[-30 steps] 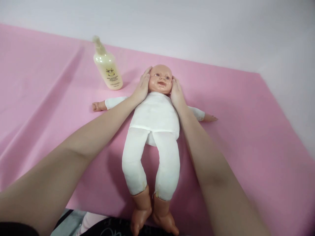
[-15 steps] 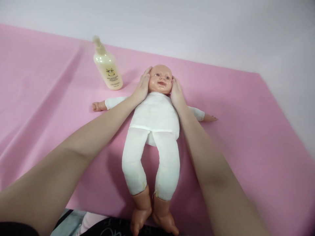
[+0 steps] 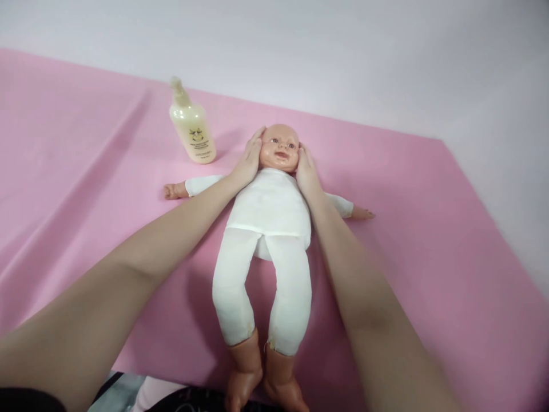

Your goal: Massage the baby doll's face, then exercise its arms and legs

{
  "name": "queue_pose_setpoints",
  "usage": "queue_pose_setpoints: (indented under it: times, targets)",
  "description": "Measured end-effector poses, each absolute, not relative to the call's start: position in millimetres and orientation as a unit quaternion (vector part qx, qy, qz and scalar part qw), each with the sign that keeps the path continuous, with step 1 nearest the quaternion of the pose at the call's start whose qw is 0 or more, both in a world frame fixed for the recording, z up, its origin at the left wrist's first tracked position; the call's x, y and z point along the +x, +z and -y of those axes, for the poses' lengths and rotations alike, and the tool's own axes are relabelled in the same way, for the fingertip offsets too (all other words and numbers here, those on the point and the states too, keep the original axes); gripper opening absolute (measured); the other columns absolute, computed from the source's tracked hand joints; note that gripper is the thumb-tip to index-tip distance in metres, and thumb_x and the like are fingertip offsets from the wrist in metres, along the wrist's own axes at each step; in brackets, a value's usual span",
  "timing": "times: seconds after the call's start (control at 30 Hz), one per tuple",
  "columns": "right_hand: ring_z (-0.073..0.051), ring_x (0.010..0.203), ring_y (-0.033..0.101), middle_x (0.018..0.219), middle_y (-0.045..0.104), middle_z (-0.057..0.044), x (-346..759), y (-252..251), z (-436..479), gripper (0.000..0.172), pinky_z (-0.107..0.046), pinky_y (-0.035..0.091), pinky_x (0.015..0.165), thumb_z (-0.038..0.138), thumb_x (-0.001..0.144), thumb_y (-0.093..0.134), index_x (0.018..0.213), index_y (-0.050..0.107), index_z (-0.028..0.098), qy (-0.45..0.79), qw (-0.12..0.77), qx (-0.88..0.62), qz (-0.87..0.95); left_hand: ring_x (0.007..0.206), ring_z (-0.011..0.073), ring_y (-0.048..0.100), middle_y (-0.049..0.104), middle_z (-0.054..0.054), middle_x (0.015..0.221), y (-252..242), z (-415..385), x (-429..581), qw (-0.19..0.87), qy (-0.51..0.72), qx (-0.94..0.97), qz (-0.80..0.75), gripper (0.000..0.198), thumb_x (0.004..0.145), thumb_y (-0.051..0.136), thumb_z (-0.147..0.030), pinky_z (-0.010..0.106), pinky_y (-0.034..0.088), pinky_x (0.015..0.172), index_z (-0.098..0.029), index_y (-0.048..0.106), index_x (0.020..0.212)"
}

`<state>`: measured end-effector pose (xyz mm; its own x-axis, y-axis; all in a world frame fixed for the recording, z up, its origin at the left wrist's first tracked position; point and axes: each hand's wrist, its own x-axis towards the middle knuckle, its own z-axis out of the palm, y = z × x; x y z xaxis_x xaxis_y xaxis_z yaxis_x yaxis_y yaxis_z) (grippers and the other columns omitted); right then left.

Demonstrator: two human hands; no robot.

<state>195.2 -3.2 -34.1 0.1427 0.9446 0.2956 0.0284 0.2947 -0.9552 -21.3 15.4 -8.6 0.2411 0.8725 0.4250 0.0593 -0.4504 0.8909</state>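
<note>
A baby doll (image 3: 270, 200) with a hard plastic head and a white cloth body lies on its back, feet toward me. My left hand (image 3: 249, 163) rests its palm and straight fingers along the left side of the doll's head (image 3: 279, 150). On the right side of that head, my right hand (image 3: 307, 170) lies the same way, fingers stretched upward. Both hands are open and flat, with the head between them. The doll's arms reach out sideways beneath my forearms.
A pump bottle (image 3: 196, 137) of pale yellow liquid with a cow label stands left of the doll's head. Pink cloth (image 3: 407, 229) covers the table, with a long crease at left. Behind it is a pale wall (image 3: 343, 51).
The whole scene sits slightly lower in the picture. Both hands stay against the doll's head, with no clear movement of the doll or bottle.
</note>
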Motion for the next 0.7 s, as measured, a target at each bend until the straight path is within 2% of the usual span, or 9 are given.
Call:
queue_pose_setpoints:
  times: [0.17,0.4,0.57,0.7]
  targets:
    - [-0.030,0.184,0.053,0.173,0.077,-0.005,198,-32,6,0.074,-0.064,0.033,0.160,0.088,0.110,0.062,0.161,0.077,0.037,0.381,0.599,-0.455,0.538,0.197,0.0316,0.038,0.063,0.008,0.196,-8,-14,-21,0.401,0.515,0.677,-0.341,0.085,0.119,0.043,-0.094,0.052,0.021,0.165,-0.037,0.065,0.178]
    - [-0.028,0.176,0.063,0.173,0.078,-0.004,197,-42,-1,0.068,-0.061,0.036,0.159,0.085,0.110,0.063,0.156,0.078,0.037,0.381,0.606,-0.475,0.511,0.198,0.0316,0.036,0.058,0.010,0.199,-16,-23,-21,0.395,0.511,0.686,-0.336,0.089,0.117,0.041,-0.097,0.053,0.019,0.165,-0.037,0.063,0.179]
    - [-0.030,0.175,0.064,0.174,0.076,-0.008,197,-44,-1,0.075,-0.061,0.037,0.158,0.088,0.110,0.059,0.160,0.075,0.034,0.366,0.601,-0.477,0.526,0.197,0.0319,0.037,0.059,0.010,0.199,-22,-29,-19,0.391,0.516,0.687,-0.331,0.089,0.117,0.041,-0.097,0.052,0.018,0.164,-0.037,0.062,0.179]
    - [-0.030,0.173,0.066,0.171,0.079,-0.008,195,-39,6,0.076,-0.060,0.040,0.157,0.091,0.108,0.061,0.155,0.077,0.033,0.366,0.605,-0.474,0.525,0.197,0.0333,0.037,0.058,0.011,0.199,-21,-30,-18,0.387,0.509,0.684,-0.351,0.089,0.117,0.042,-0.096,0.054,0.019,0.164,-0.035,0.063,0.179]
